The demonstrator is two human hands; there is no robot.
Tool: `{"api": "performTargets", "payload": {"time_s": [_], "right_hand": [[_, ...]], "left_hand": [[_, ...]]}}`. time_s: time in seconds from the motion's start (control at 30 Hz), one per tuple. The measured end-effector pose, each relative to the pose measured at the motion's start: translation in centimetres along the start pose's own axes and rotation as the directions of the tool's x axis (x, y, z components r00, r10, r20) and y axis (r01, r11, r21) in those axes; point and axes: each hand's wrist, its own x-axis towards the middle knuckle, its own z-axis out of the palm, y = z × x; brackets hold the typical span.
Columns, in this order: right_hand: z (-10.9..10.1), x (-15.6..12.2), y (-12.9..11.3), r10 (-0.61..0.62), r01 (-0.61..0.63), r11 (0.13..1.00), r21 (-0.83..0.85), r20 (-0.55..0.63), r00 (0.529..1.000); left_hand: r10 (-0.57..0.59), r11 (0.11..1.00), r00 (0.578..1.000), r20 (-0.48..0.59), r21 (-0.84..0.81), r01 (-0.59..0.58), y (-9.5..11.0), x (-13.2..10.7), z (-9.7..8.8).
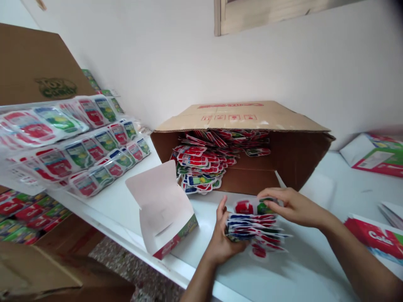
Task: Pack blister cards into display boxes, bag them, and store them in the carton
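My left hand (225,239) is wrapped round a thick stack of candy packets (253,228), their edges facing up, printed red, green and blue. Pinched in the fingers of my right hand (286,205) is a red and green candy packet (248,206), just behind the stack. Left of my hands an open display box (166,209) shows its white inside, with a raised flap. Beyond them a large cardboard carton (252,119) lies on its side, its mouth toward me, with a heap of loose packets (201,163) inside.
Clear-wrapped strips of packets (75,151) lie on the table's left side, before a brown carton (37,67). Below the white table (126,218), another carton (37,268) stands by printed boxes (28,214). At right are a Cola-printed carton (378,237) and a box (378,153).
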Motion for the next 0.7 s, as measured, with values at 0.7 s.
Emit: {"api": "performTargets", "payload": {"time_s": [0.7], "right_hand": [[2.0, 19.3, 9.2, 0.203, -0.324, 0.914, -0.244, -0.416, 0.886]], "left_hand": [[-0.200, 0.963, 0.978, 0.055, -0.172, 0.206, 1.3, -0.1, 0.2]]}}
